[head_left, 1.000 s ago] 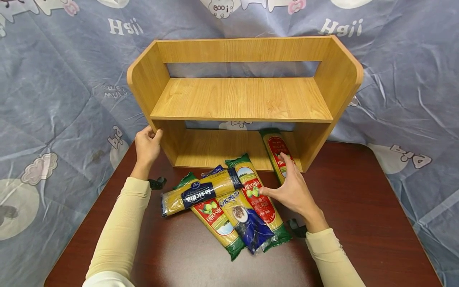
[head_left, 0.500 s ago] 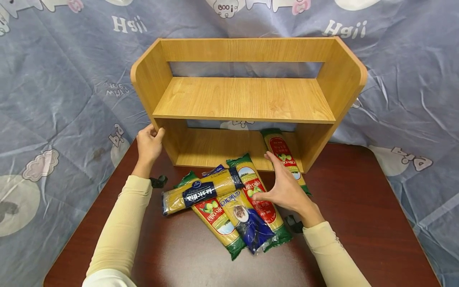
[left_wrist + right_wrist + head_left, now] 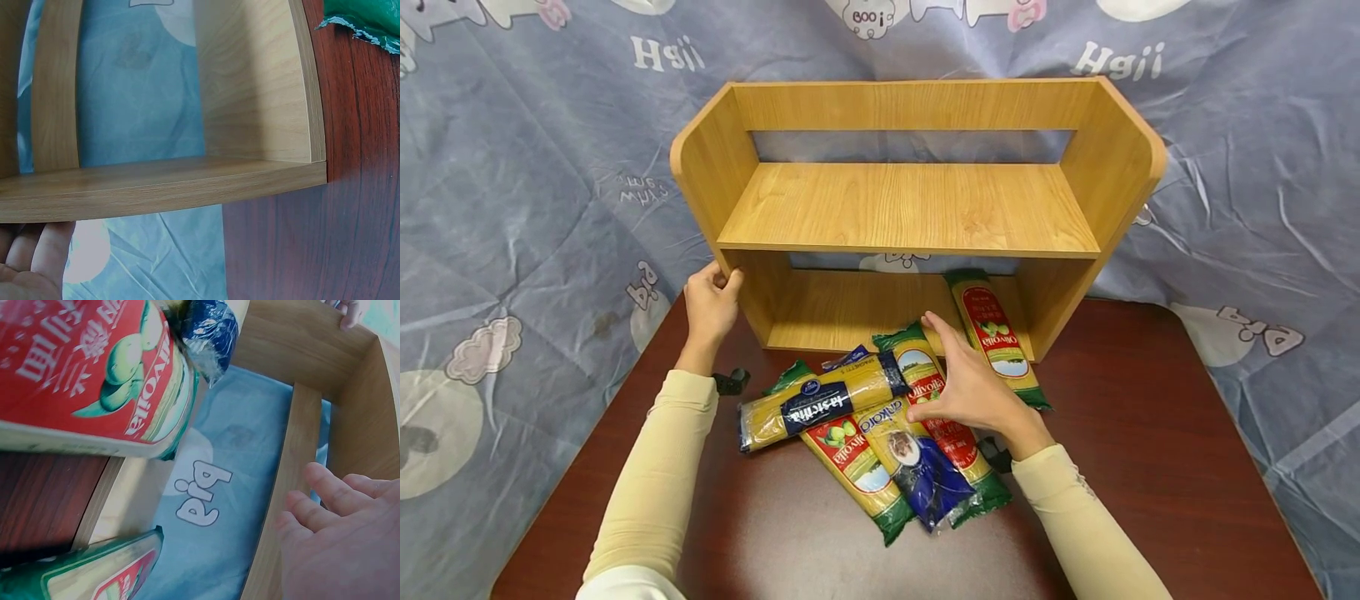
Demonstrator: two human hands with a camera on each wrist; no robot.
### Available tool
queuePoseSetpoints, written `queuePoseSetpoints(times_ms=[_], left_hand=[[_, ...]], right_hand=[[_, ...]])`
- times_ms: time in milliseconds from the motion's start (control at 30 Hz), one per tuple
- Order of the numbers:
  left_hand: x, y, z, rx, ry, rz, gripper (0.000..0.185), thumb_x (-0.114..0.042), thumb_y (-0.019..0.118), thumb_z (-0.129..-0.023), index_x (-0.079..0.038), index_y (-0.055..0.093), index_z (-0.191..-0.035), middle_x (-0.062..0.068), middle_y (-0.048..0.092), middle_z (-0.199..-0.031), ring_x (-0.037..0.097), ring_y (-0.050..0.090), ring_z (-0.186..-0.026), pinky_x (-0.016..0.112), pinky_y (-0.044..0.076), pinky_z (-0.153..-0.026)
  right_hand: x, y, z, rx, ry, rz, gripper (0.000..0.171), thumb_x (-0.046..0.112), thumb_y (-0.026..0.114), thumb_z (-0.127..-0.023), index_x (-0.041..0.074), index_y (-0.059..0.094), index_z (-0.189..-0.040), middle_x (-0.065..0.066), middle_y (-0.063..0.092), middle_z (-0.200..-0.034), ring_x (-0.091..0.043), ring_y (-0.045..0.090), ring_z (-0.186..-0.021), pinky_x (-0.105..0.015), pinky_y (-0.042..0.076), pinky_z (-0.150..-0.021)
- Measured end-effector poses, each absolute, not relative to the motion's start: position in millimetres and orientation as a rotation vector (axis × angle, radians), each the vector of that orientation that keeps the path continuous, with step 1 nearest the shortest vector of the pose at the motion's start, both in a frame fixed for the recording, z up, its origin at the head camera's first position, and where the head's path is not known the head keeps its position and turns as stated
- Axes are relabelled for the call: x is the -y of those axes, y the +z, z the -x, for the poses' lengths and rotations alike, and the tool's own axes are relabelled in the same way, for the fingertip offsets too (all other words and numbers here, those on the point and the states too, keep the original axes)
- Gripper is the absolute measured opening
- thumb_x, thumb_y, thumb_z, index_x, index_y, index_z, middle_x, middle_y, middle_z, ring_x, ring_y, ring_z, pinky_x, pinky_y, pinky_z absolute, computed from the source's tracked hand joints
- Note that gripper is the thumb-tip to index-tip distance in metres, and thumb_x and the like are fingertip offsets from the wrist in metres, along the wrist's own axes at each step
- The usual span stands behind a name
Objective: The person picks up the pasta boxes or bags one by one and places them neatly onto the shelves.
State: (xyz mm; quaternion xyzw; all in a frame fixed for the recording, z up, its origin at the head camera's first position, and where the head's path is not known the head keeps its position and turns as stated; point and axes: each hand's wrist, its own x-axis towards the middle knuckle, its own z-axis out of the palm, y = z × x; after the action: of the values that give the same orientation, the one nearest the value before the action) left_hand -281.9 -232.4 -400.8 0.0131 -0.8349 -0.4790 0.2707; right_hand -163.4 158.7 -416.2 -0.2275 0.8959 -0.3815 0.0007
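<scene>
- One Olivoila pack (image 3: 1000, 335) lay on the lower board of the shelf (image 3: 902, 204), towards its right side, its near end jutting past the front edge; it was the only pack seen in there.
- Four packs lay outside, heaped before the shelf: Sicilia (image 3: 820, 406) crosswise on top, Ankara (image 3: 917, 471) partly under it, and an Olivoila to either side, left one (image 3: 850, 454) and right one (image 3: 955, 443). By that count, most were outside.
- The left hand (image 3: 710, 307) gripped the shelf's left side panel, thumb round its front edge.
- The right hand (image 3: 977, 392), fingers spread and holding nothing, was over the right one, before the shelf; whether it touched, I cannot tell.
- The table (image 3: 1150, 450) under the shelf was dark reddish wood, glossy in front.
- Behind the shelf hung a creased blue-grey cloth (image 3: 550, 208) with printed lettering, also visible through its open back.
</scene>
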Motion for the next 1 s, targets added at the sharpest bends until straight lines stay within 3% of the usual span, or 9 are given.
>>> queuePoseSetpoints(times_ms=[200,433,600,767,900,1000], left_hand=[[231,-401,282,2.244,-1.295,-0.040,0.019,-0.014,0.065,-0.097,0.000,0.076,-0.104,0.015,0.074,-0.081,0.025,0.072,-0.080,0.016,0.046,-0.056],[231,-402,282,2.242,-1.287,-0.049,0.019,-0.014,0.065,-0.097,0.000,0.076,-0.104,0.012,0.074,-0.079,0.026,0.072,-0.080,0.016,0.046,-0.055],[231,-403,281,2.241,-1.289,-0.033,0.019,-0.013,0.065,-0.096,0.001,0.076,-0.102,0.014,0.073,-0.077,0.026,0.072,-0.080,0.017,0.046,-0.055],[231,-404,281,2.237,-1.293,-0.033,0.019,-0.013,0.064,-0.096,0.001,0.076,-0.102,0.014,0.073,-0.077,0.025,0.071,-0.077,0.018,0.045,-0.055],[232,-404,282,2.228,-1.295,-0.025,0.019,-0.012,0.064,-0.096,0.001,0.076,-0.103,0.014,0.073,-0.077,0.025,0.072,-0.077,0.018,0.046,-0.054],[232,-404,283,2.218,-1.304,-0.019,0.019,-0.011,0.064,-0.096,0.001,0.076,-0.104,0.014,0.073,-0.078,0.026,0.072,-0.079,0.017,0.046,-0.055]], right_hand=[[-148,-417,170,-2.787,-1.162,0.772,0.142,0.066,0.090,-0.059,0.016,0.008,-0.164,-0.004,0.022,-0.166,-0.032,0.023,-0.150,-0.061,0.027,-0.113],[-135,-422,177,-2.747,-1.062,0.799,0.147,0.076,0.083,-0.058,0.014,0.002,-0.164,-0.012,0.010,-0.169,-0.035,0.013,-0.153,-0.060,0.024,-0.115],[-125,-431,179,-2.705,-1.060,0.807,0.148,0.078,0.082,-0.057,0.017,0.000,-0.164,-0.010,0.006,-0.170,-0.032,0.009,-0.154,-0.058,0.022,-0.116],[-117,-439,182,-2.710,-1.037,0.816,0.147,0.067,0.090,-0.058,0.017,0.001,-0.164,-0.010,0.003,-0.170,-0.027,0.000,-0.155,-0.060,0.017,-0.117],[-111,-443,185,-2.722,-1.033,0.809,0.146,0.054,0.096,-0.058,0.018,0.003,-0.164,-0.010,0.004,-0.170,-0.026,0.002,-0.155,-0.061,0.015,-0.117],[-107,-447,187,-2.724,-1.030,0.807,0.146,0.055,0.096,-0.057,0.019,0.004,-0.164,-0.010,0.005,-0.170,-0.027,0.005,-0.155,-0.061,0.017,-0.117]])
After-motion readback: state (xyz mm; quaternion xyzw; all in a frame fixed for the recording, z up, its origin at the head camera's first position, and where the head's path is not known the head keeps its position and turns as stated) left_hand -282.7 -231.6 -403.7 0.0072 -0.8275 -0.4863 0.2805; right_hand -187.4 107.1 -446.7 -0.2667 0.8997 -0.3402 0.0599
